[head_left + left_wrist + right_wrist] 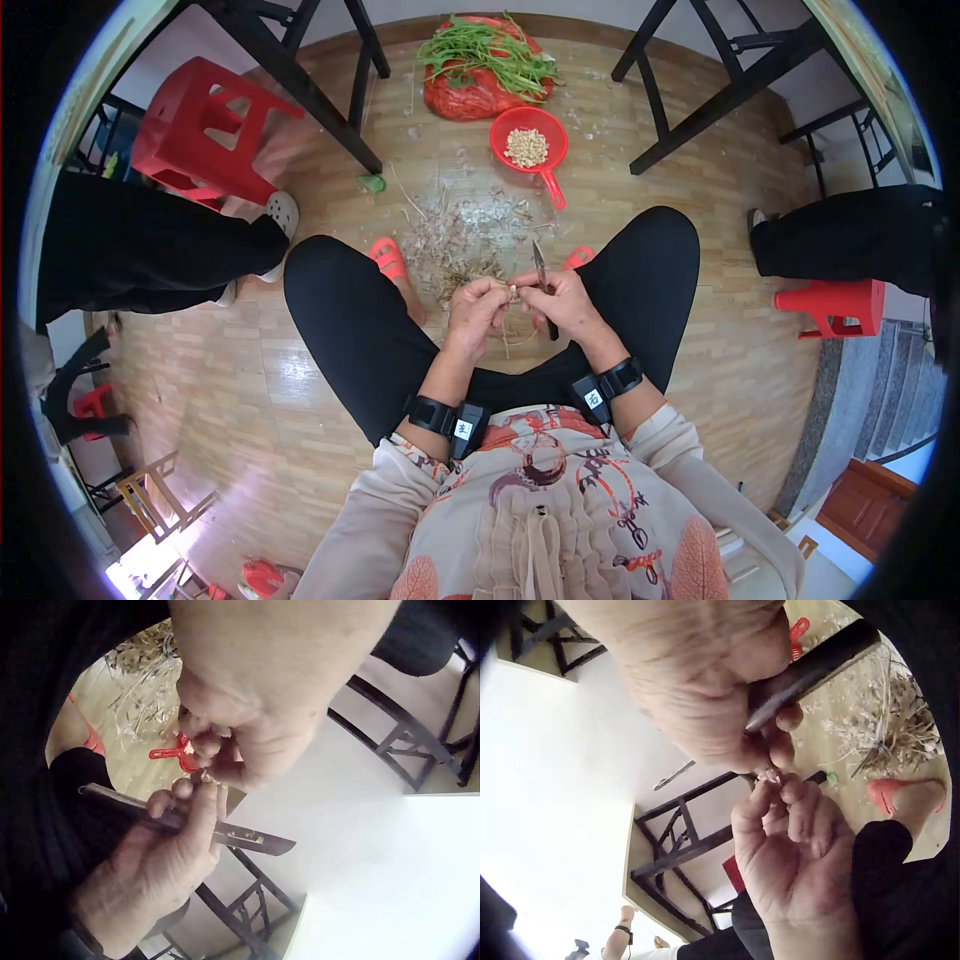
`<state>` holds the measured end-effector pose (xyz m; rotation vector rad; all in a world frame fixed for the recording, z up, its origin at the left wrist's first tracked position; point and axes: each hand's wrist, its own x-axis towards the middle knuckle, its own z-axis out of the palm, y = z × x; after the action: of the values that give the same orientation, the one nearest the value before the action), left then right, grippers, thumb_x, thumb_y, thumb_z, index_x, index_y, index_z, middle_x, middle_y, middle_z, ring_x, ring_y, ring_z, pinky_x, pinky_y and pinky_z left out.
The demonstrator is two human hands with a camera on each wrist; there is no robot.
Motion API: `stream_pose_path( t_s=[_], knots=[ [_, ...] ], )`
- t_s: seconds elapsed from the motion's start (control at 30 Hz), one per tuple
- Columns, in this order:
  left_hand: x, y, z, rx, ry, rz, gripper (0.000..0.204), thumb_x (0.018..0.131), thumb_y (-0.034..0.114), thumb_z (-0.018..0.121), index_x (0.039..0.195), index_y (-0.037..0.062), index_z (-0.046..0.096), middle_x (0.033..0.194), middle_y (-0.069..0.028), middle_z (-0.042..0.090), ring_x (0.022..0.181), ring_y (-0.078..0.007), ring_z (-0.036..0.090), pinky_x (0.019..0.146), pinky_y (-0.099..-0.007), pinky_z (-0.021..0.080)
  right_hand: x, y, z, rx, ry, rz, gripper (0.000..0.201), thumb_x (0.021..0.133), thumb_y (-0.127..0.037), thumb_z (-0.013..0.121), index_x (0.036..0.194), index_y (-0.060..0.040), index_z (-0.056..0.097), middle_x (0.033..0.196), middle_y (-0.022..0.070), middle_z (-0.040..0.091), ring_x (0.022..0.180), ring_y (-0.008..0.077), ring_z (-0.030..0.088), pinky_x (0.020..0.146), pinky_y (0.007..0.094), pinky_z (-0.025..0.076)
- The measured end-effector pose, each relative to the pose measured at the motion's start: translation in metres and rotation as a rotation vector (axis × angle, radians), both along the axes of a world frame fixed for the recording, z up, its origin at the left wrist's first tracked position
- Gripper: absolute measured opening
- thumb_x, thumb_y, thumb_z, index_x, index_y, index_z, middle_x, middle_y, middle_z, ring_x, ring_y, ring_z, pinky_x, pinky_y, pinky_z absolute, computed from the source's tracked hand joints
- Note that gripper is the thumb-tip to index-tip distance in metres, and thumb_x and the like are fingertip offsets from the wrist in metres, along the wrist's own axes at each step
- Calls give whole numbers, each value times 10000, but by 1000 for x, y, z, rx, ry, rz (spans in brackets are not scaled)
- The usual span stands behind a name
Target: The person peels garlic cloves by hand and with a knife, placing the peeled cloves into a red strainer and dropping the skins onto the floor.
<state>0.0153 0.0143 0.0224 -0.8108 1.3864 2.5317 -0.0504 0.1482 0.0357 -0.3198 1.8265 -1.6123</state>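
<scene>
Both hands meet over the lap in the head view. The left hand pinches a small pale piece between thumb and fingers. From the other side, the right hand touches the same piece with its fingertips and grips a knife against its palm. In the left wrist view the knife's blade sticks out past the right hand, flecked with small bits. The right wrist view shows the dark handle and the pale piece between the two hands' fingertips.
On the floor ahead lie scattered husks, a red strainer holding pale pieces, and a red bag topped with green stems. Red stools and dark table legs stand around. Other people's legs show at both sides.
</scene>
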Motion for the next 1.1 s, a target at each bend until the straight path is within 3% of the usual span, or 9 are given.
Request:
stream_pose_path(
  t_s=[0.03,0.1,0.23,0.43,0.6,0.8,0.93,1.0,1.1],
  knots=[
    [0,0,0,1,-1,0,138,717,89,536,582,79,506,528,23,476,391,-24,372,343,-164,244,0,0,4,1,-1,0,137,733,-84,562,834,-4,605,624,10,508,523,56,478,459,182,365],
    [0,-1,1,-2,17,-12,87,733,77,519,649,56,527,526,16,469,387,-23,369,325,-150,233,0,0,10,-47,-238,-42,145,755,-107,564,854,-6,597,621,-3,516,522,43,475,435,161,351],
    [0,0,5,-21,12,-27,94,725,82,543,633,70,547,534,36,465,396,-14,358,349,-154,239,-1,2,3,-125,-304,-29,154,759,-113,571,867,-4,589,627,5,535,513,51,479,423,162,342],
    [-2,2,4,-17,46,-21,71,748,86,518,700,44,549,558,19,477,393,-22,358,329,-147,230,-2,-3,-8,-294,-596,-214,149,757,-121,573,831,7,584,630,31,544,469,70,471,391,173,351],
    [-2,1,-2,215,2,113,69,762,93,495,733,38,524,623,-8,491,402,-46,398,305,-162,243,-11,-1,-16,-277,-690,-383,117,755,-142,583,773,-28,560,647,36,549,488,74,483,375,185,349],
    [-6,0,-1,334,7,239,135,791,149,500,758,18,506,600,-25,471,394,-75,401,298,-169,237,-50,-5,-10,-217,-640,-487,132,736,-148,612,759,-48,528,627,26,531,461,71,461,357,184,332],
    [-2,-2,-18,471,-14,263,207,819,212,464,795,11,506,639,-35,488,437,-92,428,343,-189,290,-123,-19,-23,-309,-410,-471,160,730,-77,588,838,1,501,677,78,560,473,119,511,358,187,355],
    [-1,-5,-22,612,-18,310,272,838,246,411,872,-4,513,727,-59,522,543,-124,483,441,-221,358,-148,-22,-23,-285,-331,-480,169,737,-65,574,861,11,488,702,100,571,495,136,537,360,188,359],
    [-1,-9,-12,727,23,351,328,847,260,381,958,-24,503,827,-87,540,665,-149,510,528,-241,377,-150,-23,2,-195,-331,-495,179,757,-51,533,907,34,483,779,146,588,607,190,597,377,183,365]
  ],
)
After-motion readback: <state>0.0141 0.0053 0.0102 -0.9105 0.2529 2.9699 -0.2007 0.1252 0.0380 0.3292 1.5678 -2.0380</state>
